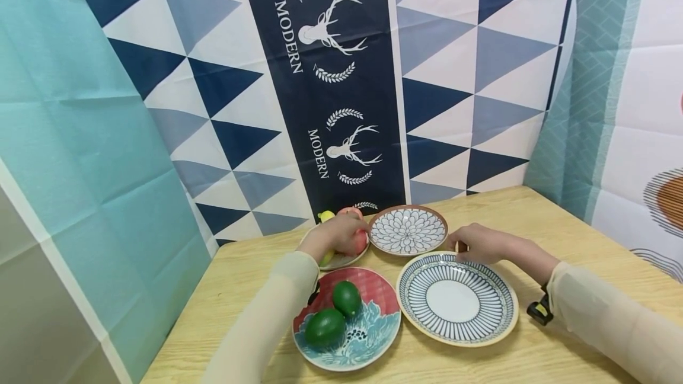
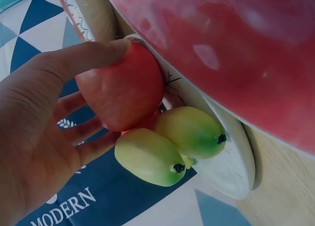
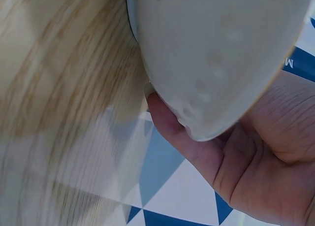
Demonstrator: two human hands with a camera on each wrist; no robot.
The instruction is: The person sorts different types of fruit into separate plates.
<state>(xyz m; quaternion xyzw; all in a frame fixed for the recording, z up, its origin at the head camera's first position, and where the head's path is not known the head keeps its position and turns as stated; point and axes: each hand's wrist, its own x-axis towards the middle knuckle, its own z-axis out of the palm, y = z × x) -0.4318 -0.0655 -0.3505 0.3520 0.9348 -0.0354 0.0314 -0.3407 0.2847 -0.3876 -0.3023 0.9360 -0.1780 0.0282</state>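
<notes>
My left hand (image 1: 340, 234) grips a red fruit (image 2: 128, 83), thumb over its top and fingers along its far side. It is at the white plate (image 2: 236, 172) at the back left. Two yellow-green fruits (image 2: 150, 157) lie against the red one. My right hand (image 1: 482, 243) is at the far rim of the blue-striped plate (image 1: 453, 301), fingers curled around the edge. In the right wrist view, this plate's pale underside (image 3: 211, 53) hides part of the hand, with one finger (image 3: 170, 122) along the outside of the rim.
Nearest the left sleeve stands a red and turquoise plate (image 1: 368, 351) with two dark green fruits (image 1: 325, 328). A brown-rimmed plate with a petal pattern (image 1: 408, 230) sits at the back between the hands. A patterned cloth (image 1: 352, 76) hangs behind the wooden table (image 1: 581, 265).
</notes>
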